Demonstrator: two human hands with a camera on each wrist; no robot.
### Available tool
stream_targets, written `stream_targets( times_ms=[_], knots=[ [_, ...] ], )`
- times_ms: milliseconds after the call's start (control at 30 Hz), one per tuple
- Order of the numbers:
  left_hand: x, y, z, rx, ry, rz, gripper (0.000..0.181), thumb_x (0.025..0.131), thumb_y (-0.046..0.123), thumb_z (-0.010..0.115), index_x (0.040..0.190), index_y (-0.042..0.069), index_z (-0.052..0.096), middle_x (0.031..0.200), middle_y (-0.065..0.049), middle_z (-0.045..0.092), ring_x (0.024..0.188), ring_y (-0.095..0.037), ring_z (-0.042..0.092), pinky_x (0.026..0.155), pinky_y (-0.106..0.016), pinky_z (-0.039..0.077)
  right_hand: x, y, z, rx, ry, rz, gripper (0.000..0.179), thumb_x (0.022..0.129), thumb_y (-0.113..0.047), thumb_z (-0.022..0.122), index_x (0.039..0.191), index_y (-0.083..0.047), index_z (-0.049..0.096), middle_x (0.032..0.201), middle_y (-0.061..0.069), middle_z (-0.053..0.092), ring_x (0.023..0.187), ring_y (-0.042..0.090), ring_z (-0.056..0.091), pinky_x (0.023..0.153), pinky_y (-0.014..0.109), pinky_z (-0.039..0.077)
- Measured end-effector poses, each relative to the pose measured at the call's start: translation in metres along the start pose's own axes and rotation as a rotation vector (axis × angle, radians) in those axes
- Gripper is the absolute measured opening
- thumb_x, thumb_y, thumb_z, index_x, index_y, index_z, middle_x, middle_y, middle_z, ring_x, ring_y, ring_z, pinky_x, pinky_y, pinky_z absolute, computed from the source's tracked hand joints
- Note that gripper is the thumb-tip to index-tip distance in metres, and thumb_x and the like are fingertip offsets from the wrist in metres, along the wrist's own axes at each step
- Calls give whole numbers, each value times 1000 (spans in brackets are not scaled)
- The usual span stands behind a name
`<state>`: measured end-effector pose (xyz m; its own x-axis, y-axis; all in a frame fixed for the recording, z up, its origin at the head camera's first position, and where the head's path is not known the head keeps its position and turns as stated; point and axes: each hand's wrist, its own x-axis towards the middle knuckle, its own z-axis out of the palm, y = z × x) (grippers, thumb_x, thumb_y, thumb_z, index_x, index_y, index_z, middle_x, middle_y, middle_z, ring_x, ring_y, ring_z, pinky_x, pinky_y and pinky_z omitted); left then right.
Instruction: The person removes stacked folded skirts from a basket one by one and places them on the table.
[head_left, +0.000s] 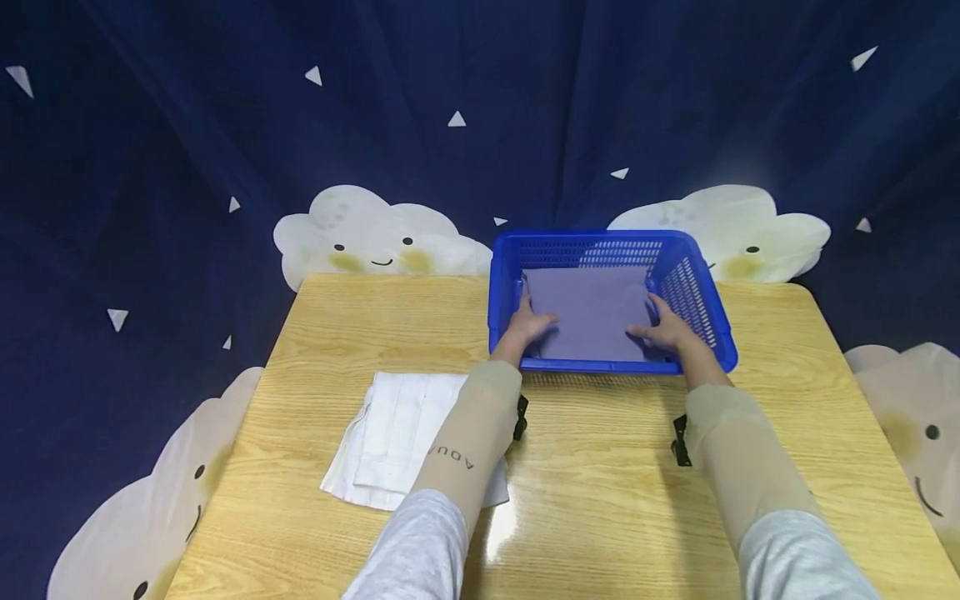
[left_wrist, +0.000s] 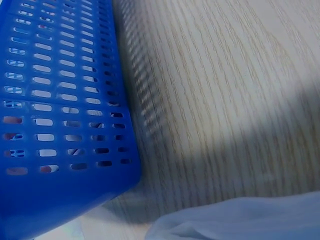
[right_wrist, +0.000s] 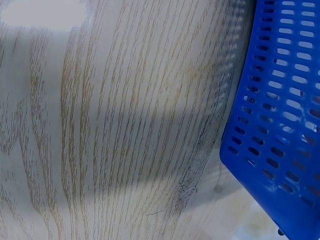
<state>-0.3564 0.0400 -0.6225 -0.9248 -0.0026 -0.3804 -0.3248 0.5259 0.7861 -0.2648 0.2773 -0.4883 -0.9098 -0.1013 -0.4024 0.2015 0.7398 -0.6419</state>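
Observation:
A folded purple cloth (head_left: pixel 588 312) lies flat inside a blue plastic basket (head_left: pixel 592 366) with slotted walls. My left hand (head_left: pixel 528 323) reaches over the near rim and grips the cloth's left side, thumb on top. On the opposite side my right hand (head_left: pixel 667 327) holds the cloth's right edge the same way, its thumb also on the upper face. The other fingers go down beside the cloth, partly hidden. Both wrist views show the outside of the basket wall (left_wrist: pixel 65 195), with bits of the fingers visible through the slots.
A stack of folded white cloths (head_left: pixel 405 433) lies on the wooden table (head_left: pixel 600 483), left of the basket and partly behind my left forearm. Behind the table hangs a dark blue curtain (head_left: pixel 525 100) with clouds and white triangles.

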Motion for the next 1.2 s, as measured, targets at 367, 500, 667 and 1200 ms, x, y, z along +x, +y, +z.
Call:
stream_targets(
  times_ms=[367,500,667,1200],
  knots=[
    [-24,13,-15,-106,-80,-37,92,72,44,72,145,21,20,148,-9,26,133,-24,27,105,-38,30,2,1,2,28,-7,-42,91,87,-23,60,144,3,-6,145,33,-3,131,50,-1,106,59,8],
    [-41,20,-23,-151,-128,-34,93,71,45,72,145,22,22,148,-8,25,134,-22,25,105,-36,29,1,1,2,55,-10,-45,90,87,-22,60,144,2,-6,146,31,-4,132,48,-3,107,58,6],
    [-91,52,-46,-188,-182,-62,86,78,34,69,146,18,19,149,-7,23,136,-21,21,107,-35,26,2,0,3,57,-21,-39,91,87,-25,61,144,0,-5,147,30,-5,133,47,-5,106,59,5],
    [-135,80,-63,-216,-204,-84,74,86,16,59,147,14,15,149,-12,22,130,-27,30,104,-41,31,4,3,-1,138,-32,7,91,88,-25,59,145,-4,-10,146,29,-11,133,46,-8,107,59,4]
  ],
)
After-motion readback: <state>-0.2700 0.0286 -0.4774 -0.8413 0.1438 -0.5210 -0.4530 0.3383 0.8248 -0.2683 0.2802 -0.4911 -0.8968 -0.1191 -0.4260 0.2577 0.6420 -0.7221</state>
